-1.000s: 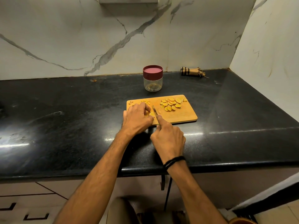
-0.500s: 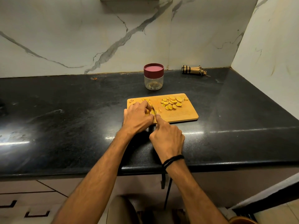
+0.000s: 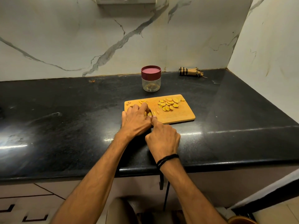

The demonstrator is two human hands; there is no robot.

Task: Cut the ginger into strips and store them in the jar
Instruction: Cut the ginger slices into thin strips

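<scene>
A wooden cutting board (image 3: 178,114) lies on the black counter. A pile of yellow ginger slices (image 3: 169,103) sits at its far right, and a few cut strips (image 3: 142,101) lie at its far left. My left hand (image 3: 135,120) holds down a ginger slice (image 3: 149,113) with curled fingertips on the board's near left. My right hand (image 3: 162,137) grips a knife (image 3: 150,110), forefinger along its back; the blade stands against the left fingers and is mostly hidden. A clear jar (image 3: 151,79) with a maroon lid stands shut behind the board.
A rolled checked cloth (image 3: 190,72) lies at the back right by the marble wall. The counter's front edge (image 3: 210,165) runs below my wrists, with drawers beneath. A side wall closes the right end.
The knife and my right hand have drawn slightly back toward me along the slice. My left hand stays on the ginger.
</scene>
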